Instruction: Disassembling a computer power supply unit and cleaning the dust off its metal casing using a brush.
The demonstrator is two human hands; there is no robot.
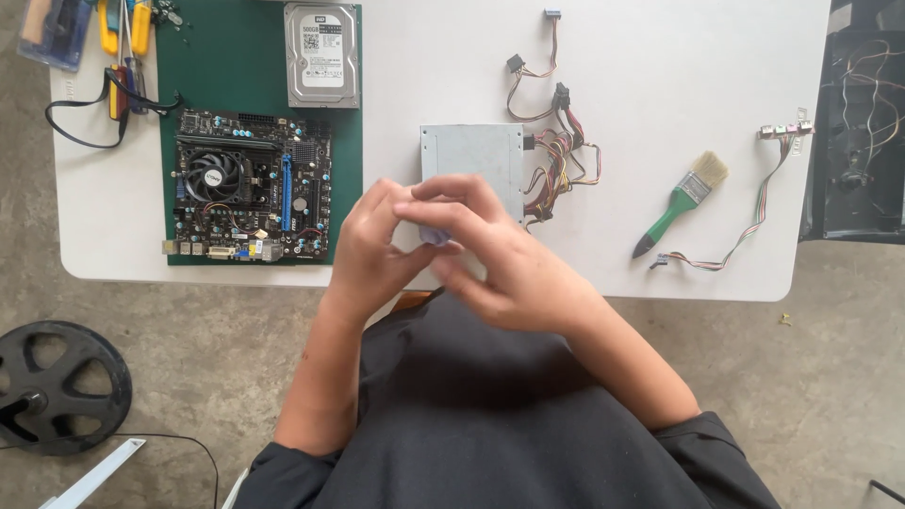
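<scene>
White table (660, 273), rounded corners, spanning the upper half of the frame. Bare grey concrete floor (189, 320) seen below and at both sides, mottled. Black spoked wheel (57, 382) lying at lower left. White bar (94, 479) at the bottom left edge. Even daylight; soft shadows are cast.

A white table (650, 57) with rounded corners stands on a grey concrete floor (830, 358). On its left part lies a green mat (236, 57) — a motherboard (250, 184) and a hard drive (322, 54) rest on that mat. Near the table's middle sits a grey metal power supply (471, 155), its bundle of coloured cables (556, 141) spread to the right. Further right lie a green-handled paintbrush (681, 203) and a thin ribbon cable (754, 212). At the far left edge — yellow-handled tools (123, 38) and a black cord (90, 118).
</scene>
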